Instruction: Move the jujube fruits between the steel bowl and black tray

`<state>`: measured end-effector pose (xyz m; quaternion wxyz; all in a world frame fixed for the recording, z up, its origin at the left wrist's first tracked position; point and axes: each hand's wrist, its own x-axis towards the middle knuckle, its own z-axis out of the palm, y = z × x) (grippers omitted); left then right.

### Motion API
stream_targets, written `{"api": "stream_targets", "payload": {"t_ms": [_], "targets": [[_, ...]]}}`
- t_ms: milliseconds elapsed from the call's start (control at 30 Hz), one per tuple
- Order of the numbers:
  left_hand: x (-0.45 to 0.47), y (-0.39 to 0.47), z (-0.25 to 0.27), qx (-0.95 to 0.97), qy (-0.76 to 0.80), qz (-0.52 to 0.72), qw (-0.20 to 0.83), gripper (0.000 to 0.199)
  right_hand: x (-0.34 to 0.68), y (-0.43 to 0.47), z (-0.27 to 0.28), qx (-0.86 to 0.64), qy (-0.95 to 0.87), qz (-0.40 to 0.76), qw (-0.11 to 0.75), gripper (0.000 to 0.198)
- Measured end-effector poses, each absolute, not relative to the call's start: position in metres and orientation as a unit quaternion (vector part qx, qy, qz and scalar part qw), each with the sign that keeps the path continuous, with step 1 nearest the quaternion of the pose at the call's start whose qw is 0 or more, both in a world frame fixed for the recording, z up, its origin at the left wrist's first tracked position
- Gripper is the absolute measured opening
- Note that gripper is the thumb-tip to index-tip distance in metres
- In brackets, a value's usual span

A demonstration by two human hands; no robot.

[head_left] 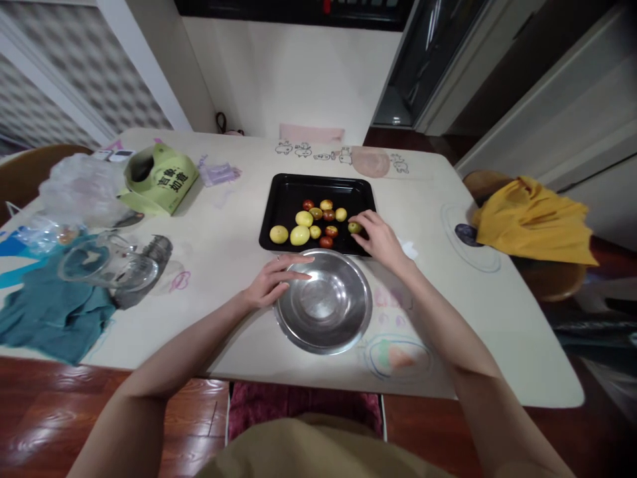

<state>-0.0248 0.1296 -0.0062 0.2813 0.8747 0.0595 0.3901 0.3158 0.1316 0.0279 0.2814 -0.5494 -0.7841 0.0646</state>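
Observation:
My right hand (382, 240) reaches to the right side of a black tray (318, 185), its thumb and fingertips closed around a green jujube (354, 228). To the left on the tray lie several red-and-yellow jujubes (331, 232) and larger yellow fruits (299, 236), whose kind I cannot tell. A shiny steel bowl (323, 325) stands in front of the tray, nothing inside it. Over the bowl's left rim rests my left hand (271, 280), fingers stretched out and apart, holding nothing.
At the left of the white table (223, 229) are a glass pitcher (132, 269) on its side, a teal cloth (54, 305), a clear plastic bag (82, 189) and a green printed bag (166, 179). A yellow cloth (537, 219) hangs over a chair at the right.

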Motion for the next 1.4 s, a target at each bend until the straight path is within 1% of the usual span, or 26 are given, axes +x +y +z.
{"api": "stream_targets", "payload": {"t_ms": [67, 133, 200, 300, 400, 467, 667, 800, 900, 1000, 1100, 1200, 1300, 1400], "targets": [[-0.025, 0.129, -0.006, 0.875, 0.06, 0.388, 0.283, 0.051, 0.299, 0.116, 0.046, -0.5, -0.785, 0.102, 0.35, 0.029], [-0.025, 0.129, -0.005, 0.874, 0.062, 0.39, 0.282, 0.051, 0.281, 0.099, 0.061, -0.451, -0.8, 0.146, 0.368, 0.026], [-0.025, 0.128, -0.004, 0.873, 0.063, 0.393, 0.282, 0.051, 0.264, 0.085, 0.069, -0.4, -0.828, 0.193, 0.341, 0.024], [-0.024, 0.127, -0.003, 0.872, 0.063, 0.395, 0.281, 0.051, 0.247, 0.074, 0.064, -0.358, -0.862, 0.241, 0.264, 0.021], [-0.024, 0.127, -0.003, 0.871, 0.061, 0.401, 0.277, 0.05, 0.237, 0.073, 0.049, -0.362, -0.879, 0.242, 0.195, 0.024], [-0.023, 0.127, -0.002, 0.872, 0.061, 0.399, 0.275, 0.05, 0.234, 0.073, 0.041, -0.373, -0.884, 0.227, 0.165, 0.027], [-0.023, 0.128, -0.001, 0.877, 0.063, 0.392, 0.271, 0.052, 0.231, 0.074, 0.033, -0.384, -0.892, 0.197, 0.136, 0.027], [-0.022, 0.127, 0.001, 0.873, 0.059, 0.397, 0.276, 0.05, 0.233, 0.074, 0.035, -0.385, -0.892, 0.196, 0.134, 0.032], [-0.022, 0.127, 0.001, 0.872, 0.059, 0.396, 0.28, 0.05, 0.237, 0.075, 0.042, -0.372, -0.89, 0.212, 0.156, 0.03], [-0.022, 0.126, 0.0, 0.871, 0.063, 0.397, 0.282, 0.049, 0.246, 0.08, 0.052, -0.378, -0.873, 0.213, 0.223, 0.023], [-0.023, 0.127, 0.0, 0.873, 0.065, 0.393, 0.282, 0.048, 0.261, 0.089, 0.058, -0.414, -0.839, 0.176, 0.305, 0.018], [-0.024, 0.127, -0.001, 0.873, 0.066, 0.393, 0.281, 0.047, 0.276, 0.101, 0.055, -0.456, -0.804, 0.138, 0.355, 0.021], [-0.024, 0.128, -0.004, 0.872, 0.067, 0.394, 0.283, 0.047, 0.285, 0.112, 0.044, -0.476, -0.795, 0.131, 0.353, 0.028], [-0.024, 0.129, -0.009, 0.87, 0.068, 0.4, 0.281, 0.047, 0.288, 0.119, 0.033, -0.446, -0.825, 0.158, 0.309, 0.037]]}}
